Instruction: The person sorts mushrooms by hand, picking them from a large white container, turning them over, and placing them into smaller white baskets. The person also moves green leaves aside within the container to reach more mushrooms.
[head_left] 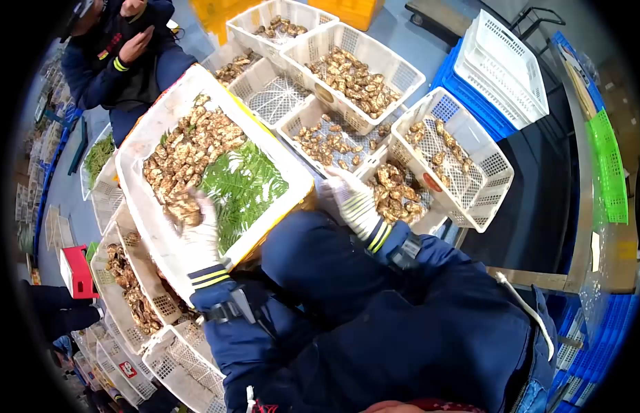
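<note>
A large white foam box (138, 148) is tilted in front of me, holding many brown-and-white mushrooms (196, 141) that look like matsutake, beside green fern fronds (241, 182). My left hand (198, 230), in a white knit glove, is closed around mushrooms (182, 210) at the box's near-left side. My gloved right hand (354, 203) is out to the right, between the box and the baskets, with its fingers stretched out and nothing visible in them. Just beside it is a white basket of larger mushrooms (395, 193).
Several white plastic baskets (395, 58) of sorted mushrooms stand ahead and right. More baskets (103, 265) are at left. White and blue crates (502, 69) are stacked at upper right. Another person (120, 62) sits across the box. A red box (77, 272) is at far left.
</note>
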Tool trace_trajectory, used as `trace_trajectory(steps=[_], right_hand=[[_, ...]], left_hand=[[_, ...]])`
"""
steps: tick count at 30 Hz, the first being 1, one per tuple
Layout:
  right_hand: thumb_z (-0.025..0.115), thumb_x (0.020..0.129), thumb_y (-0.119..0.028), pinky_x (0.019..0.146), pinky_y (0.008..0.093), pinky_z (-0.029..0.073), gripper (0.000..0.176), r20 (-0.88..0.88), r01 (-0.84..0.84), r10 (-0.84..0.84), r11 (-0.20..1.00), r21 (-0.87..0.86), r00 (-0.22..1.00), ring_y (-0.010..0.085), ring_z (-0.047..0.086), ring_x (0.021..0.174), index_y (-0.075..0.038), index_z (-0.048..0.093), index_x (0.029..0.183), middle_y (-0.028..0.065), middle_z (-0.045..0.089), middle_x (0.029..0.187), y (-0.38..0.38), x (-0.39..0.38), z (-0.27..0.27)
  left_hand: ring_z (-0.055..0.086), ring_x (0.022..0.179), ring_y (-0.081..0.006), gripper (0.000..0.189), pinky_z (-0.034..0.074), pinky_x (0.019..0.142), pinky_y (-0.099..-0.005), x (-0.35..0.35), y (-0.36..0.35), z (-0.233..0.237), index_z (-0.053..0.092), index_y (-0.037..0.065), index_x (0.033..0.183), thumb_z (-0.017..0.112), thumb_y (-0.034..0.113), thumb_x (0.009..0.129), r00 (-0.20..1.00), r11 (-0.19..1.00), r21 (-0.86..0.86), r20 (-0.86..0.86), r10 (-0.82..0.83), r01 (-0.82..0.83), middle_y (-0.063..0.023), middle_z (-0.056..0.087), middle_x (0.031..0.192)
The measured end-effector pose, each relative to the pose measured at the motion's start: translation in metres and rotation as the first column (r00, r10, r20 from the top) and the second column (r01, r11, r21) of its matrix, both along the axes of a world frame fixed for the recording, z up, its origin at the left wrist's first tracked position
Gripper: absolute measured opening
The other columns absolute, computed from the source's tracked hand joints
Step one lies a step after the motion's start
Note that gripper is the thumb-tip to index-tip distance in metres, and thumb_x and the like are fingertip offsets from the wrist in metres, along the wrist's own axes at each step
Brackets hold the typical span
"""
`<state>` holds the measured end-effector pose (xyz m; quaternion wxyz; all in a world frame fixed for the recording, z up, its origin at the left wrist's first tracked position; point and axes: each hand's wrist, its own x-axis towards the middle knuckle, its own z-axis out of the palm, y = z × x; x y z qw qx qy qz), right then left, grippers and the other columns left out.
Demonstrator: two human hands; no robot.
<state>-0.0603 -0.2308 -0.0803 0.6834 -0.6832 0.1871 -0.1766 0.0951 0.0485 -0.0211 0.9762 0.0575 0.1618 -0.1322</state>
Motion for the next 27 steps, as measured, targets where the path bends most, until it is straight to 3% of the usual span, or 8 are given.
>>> trace_trajectory(steps=[4, 6, 8, 10, 14, 18, 23, 27], right_hand=[[0.051, 0.103, -0.018, 0.097, 0.0338, 0.048, 0.046, 0.28, -0.389, 0.3, 0.848, 0.36, 0.912, 0.0227, 0.057, 0.118, -0.001, 0.039, 0.144, 0.0148, 0.054, 0.134, 0.063, 0.049, 0.054], [0.048, 0.104, -0.03, 0.107, 0.0427, 0.04, 0.056, 0.429, -0.475, 0.209, 0.467, 0.746, 0.879, 0.0299, 0.046, 0.132, -0.001, 0.031, 0.149, 0.0168, 0.041, 0.148, 0.089, 0.091, -0.019], [0.043, 0.096, -0.063, 0.116, 0.0487, 0.026, 0.082, 0.13, -0.316, 0.374, 0.497, 0.808, 0.919, 0.0331, 0.027, 0.144, -0.007, 0.023, 0.153, 0.0172, 0.028, 0.157, 0.12, 0.105, 0.031], [0.04, 0.096, -0.066, 0.113, 0.0504, 0.029, 0.084, 0.106, -0.275, 0.436, 0.344, 0.898, 0.893, 0.0323, 0.033, 0.141, -0.007, 0.024, 0.153, 0.0165, 0.031, 0.155, 0.137, 0.123, 0.029], [0.038, 0.097, -0.062, 0.103, 0.0579, 0.038, 0.066, 0.22, -0.22, 0.293, -0.031, 0.975, 0.931, 0.0309, 0.047, 0.128, -0.013, 0.044, 0.141, 0.0102, 0.05, 0.14, 0.129, 0.123, 0.04], [0.038, 0.096, -0.063, 0.099, 0.0647, 0.039, 0.066, 0.279, -0.277, 0.242, -0.045, 0.96, 0.929, 0.0376, 0.045, 0.127, -0.013, 0.045, 0.138, 0.0144, 0.05, 0.137, 0.111, 0.118, 0.047], [0.04, 0.093, -0.068, 0.1, 0.0677, 0.038, 0.075, 0.294, -0.312, 0.169, 0.093, 0.945, 0.941, 0.0413, 0.044, 0.129, -0.009, 0.047, 0.138, 0.0173, 0.048, 0.139, 0.078, 0.099, 0.071], [0.04, 0.095, -0.064, 0.103, 0.0642, 0.038, 0.071, 0.385, -0.385, 0.062, -0.012, 0.923, 0.921, 0.0425, 0.045, 0.128, -0.007, 0.048, 0.136, 0.0195, 0.051, 0.136, 0.013, 0.091, 0.043]], left_hand=[[0.045, 0.123, -0.0392, 0.059, 0.044, 0.103, -0.0581, -0.017, -0.018, 0.004, 0.047, 0.011, 0.135, 0.074, 0.026, 0.084, 0.996, 0.994, 0.093, 0.048, -0.069, 0.064, -0.0224, 0.045, 0.135], [0.043, 0.125, -0.037, 0.056, 0.04, 0.106, -0.0536, -0.024, -0.026, 0.006, 0.048, 0.008, 0.134, 0.065, 0.04, 0.091, 0.994, 0.979, 0.204, 0.103, -0.02, -0.001, -0.0183, 0.044, 0.138], [0.045, 0.126, -0.033, 0.054, 0.039, 0.108, -0.0468, -0.022, -0.028, 0.004, 0.048, 0.005, 0.135, 0.055, 0.043, 0.098, 0.986, 0.94, 0.339, 0.165, -0.028, -0.03, -0.0161, 0.047, 0.136], [0.04, 0.135, -0.0245, 0.067, 0.032, 0.114, -0.0387, -0.026, -0.031, 0.009, 0.036, 0.004, 0.148, 0.042, 0.051, 0.101, 0.93, 0.594, 0.787, 0.325, -0.173, -0.165, -0.0182, 0.039, 0.148], [0.034, 0.141, -0.0303, 0.088, 0.021, 0.118, -0.0413, -0.014, -0.034, -0.013, 0.027, 0.0, 0.151, 0.028, 0.069, 0.097, 0.82, 0.487, 0.838, 0.448, -0.355, -0.247, -0.0233, 0.038, 0.15], [0.037, 0.139, -0.0334, 0.085, 0.024, 0.118, -0.0423, -0.019, -0.029, 0.003, 0.027, -0.001, 0.15, 0.026, 0.066, 0.099, 0.913, 0.477, 0.832, 0.386, -0.131, -0.283, -0.025, 0.04, 0.148], [0.042, 0.136, -0.0348, 0.082, 0.028, 0.116, -0.0411, 0.004, -0.019, -0.033, 0.028, 0.0, 0.15, 0.024, 0.065, 0.099, 0.96, 0.552, 0.827, 0.232, -0.156, -0.11, -0.0245, 0.041, 0.147], [0.046, 0.133, -0.0332, 0.078, 0.031, 0.112, -0.0406, 0.009, -0.024, -0.048, 0.032, 0.003, 0.149, 0.026, 0.063, 0.1, 0.969, 0.553, 0.833, 0.157, -0.193, -0.025, -0.0235, 0.045, 0.145]])
